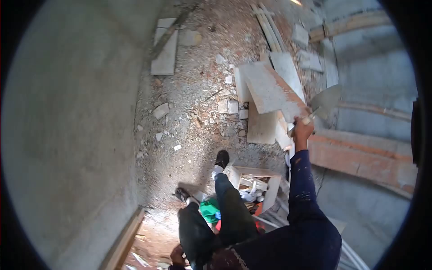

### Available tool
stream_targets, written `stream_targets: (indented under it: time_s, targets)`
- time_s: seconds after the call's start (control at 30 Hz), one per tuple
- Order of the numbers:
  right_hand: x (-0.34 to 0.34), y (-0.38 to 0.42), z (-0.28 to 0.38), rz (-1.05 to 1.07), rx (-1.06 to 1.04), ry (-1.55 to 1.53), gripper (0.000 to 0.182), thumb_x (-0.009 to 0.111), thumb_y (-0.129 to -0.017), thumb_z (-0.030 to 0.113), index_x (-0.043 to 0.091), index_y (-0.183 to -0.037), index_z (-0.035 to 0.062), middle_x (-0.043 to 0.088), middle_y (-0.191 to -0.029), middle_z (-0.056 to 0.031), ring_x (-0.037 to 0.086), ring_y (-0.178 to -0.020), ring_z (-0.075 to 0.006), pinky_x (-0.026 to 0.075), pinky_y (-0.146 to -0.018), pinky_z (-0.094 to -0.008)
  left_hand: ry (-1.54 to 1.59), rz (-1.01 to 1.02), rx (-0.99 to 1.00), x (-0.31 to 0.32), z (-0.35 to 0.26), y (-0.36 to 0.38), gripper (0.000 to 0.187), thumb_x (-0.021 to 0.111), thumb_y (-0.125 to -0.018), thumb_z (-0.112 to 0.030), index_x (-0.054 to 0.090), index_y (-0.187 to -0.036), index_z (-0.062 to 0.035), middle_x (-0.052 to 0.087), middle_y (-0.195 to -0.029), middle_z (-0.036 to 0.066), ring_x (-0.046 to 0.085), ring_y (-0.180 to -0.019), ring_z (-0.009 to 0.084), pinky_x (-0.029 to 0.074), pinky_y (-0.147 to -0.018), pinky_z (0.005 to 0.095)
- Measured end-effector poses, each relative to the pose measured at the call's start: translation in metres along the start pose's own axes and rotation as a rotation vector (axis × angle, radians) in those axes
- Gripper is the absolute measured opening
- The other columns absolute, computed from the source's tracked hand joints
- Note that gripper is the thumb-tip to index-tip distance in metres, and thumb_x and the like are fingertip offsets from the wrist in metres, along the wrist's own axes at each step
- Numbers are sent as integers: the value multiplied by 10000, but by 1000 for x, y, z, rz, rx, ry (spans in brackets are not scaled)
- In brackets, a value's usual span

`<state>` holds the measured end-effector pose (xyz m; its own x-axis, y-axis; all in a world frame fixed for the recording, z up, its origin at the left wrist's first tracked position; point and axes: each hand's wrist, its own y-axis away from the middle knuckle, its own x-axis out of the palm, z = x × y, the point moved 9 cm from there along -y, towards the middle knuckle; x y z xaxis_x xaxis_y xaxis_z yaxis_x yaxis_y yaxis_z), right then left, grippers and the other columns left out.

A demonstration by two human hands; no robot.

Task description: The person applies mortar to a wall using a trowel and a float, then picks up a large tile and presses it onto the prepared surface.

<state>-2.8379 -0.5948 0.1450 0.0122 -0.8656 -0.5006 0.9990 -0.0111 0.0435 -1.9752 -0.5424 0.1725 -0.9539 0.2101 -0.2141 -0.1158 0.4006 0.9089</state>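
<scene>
Up by the grey wall on the right, the right hand [302,128] is wrapped tight round the handle of a plastering trowel [325,101], its broad blade lifted near the brick ledge [360,159]. That blade looks stiff, thin steel and fairly light; the handle is the sensible place to hold it, since the edges look sharp. Low at the bottom edge, the left hand [177,255] rests near the thigh, and I cannot tell whether it holds anything. Stone slabs [270,90] lie on rubble below. No writing is readable.
</scene>
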Motion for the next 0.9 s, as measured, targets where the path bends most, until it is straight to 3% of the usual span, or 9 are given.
stream_targets:
  time_s: [0.07, 0.2, 0.27, 0.37, 0.43, 0.57, 0.63, 0.73, 0.9]
  targets:
    - [-2, -23, 68, 37, -99, 18, 186, 673, -700, 0, 547, -835, 14, 600, -705, -69, 588, -626, -183, 469, -556, -319, -284, -69, 298, 8, -10, 8, 257, 510, -914, -97, 624, -1128, -11, 673, -939, 86, 626, -833, 185, 487, -710, 299]
    - [13, 10, 214, 261, -693, 183, 96, 611, -741, 76, 549, -792, 24, 555, -703, -38, 524, -617, -153, 447, -588, -345, -594, -172, 650, 40, -37, -13, 411, 560, -743, 0, 610, -1151, -23, 654, -881, 146, 655, -811, 274, 518, -705, 371]
    - [27, 96, 250, 347, -1681, 536, 86, 590, -844, 112, 613, -826, 31, 593, -840, -74, 540, -720, -215, 447, -649, -357, -579, -38, 734, 42, 14, -64, 676, 636, -715, -109, 407, -1349, -159, 655, -956, 171, 655, -855, 309, 515, -739, 447]
    - [63, 206, 327, 769, -1158, 449, 463, 615, -859, 219, 548, -1238, -38, 595, -1187, -239, 582, -1053, -384, 462, -903, -400, -796, 81, 458, 50, -6, -40, 791, 643, -731, -199, 317, -1448, -278, 664, -866, 200, 662, -795, 350, 528, -665, 466]
    - [112, 272, 311, 774, -1760, 606, 539, 614, -803, 178, 489, -1274, -52, 579, -1171, -270, 559, -1068, -427, 445, -927, -454, -625, 1, 563, 53, 3, -32, 632, 625, -718, -195, 500, -1330, -290, 665, -857, 199, 656, -774, 362, 526, -650, 476]
    - [108, 518, 316, 1180, -2088, 646, 469, 628, -681, 89, 578, -1139, 0, 595, -945, -234, 565, -934, -433, 450, -833, -462, -146, -299, 578, 23, 20, 13, 249, 638, -673, -138, 725, -905, -123, 689, -850, 110, 657, -789, 301, 518, -705, 389]
    - [103, 613, 300, 1730, -1929, 595, 395, 625, -651, 66, 596, -1039, -3, 579, -936, -241, 553, -922, -440, 440, -798, -470, 144, -308, 672, 34, 32, 41, 210, 697, -703, -188, 729, -895, -107, 693, -852, 90, 661, -783, 261, 512, -692, 344]
    - [72, 716, 272, 1992, -2053, 495, 285, 619, -640, 43, 580, -918, -5, 550, -847, -226, 541, -836, -442, 433, -723, -478, 738, -802, 431, 43, 99, 88, 348, 740, -759, -385, 720, -853, -51, 692, -812, 92, 648, -733, 199, 500, -685, 328]
    - [-22, 907, 243, 2389, -2195, 154, 207, 628, -653, 47, 516, -818, -9, 503, -787, -209, 508, -758, -435, 414, -649, -471, 1093, -1233, 26, 87, 199, 90, 273, 717, -797, -308, 718, -838, -38, 698, -807, 82, 646, -739, 146, 496, -696, 292]
